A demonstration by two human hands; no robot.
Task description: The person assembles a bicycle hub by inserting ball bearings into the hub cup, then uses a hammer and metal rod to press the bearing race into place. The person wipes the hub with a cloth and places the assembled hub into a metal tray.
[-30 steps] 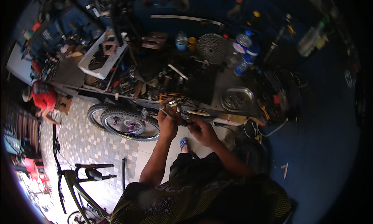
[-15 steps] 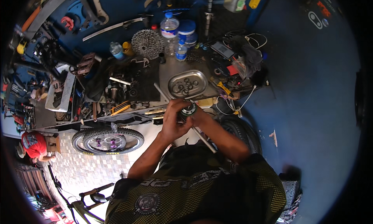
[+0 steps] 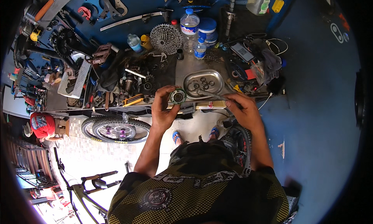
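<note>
My left hand [image 3: 164, 110] is closed round a green-rimmed bicycle hub [image 3: 178, 96], its round end and central bore facing up. The fingers wrap its left side and hide part of it. In my right hand [image 3: 245, 110], pinched between thumb and fingers, a grey metal rod [image 3: 212, 94] points left. Its tip is over the near side of an oval metal tray [image 3: 215, 76], apart from the hub. Several small rings [image 3: 204, 83] lie in that tray.
The cluttered workbench holds a large cassette [image 3: 166, 39], water bottles [image 3: 200, 49], a phone [image 3: 242, 52] and a white basket [image 3: 74, 82]. Bicycle wheels [image 3: 118, 131] stand below its front edge. At the far left is a person in a red shirt [image 3: 42, 124].
My hands have moved apart: the left, with the hub, slightly left, the right, with the rod, to the right. The rod has come away from the hub. The view has shifted.
</note>
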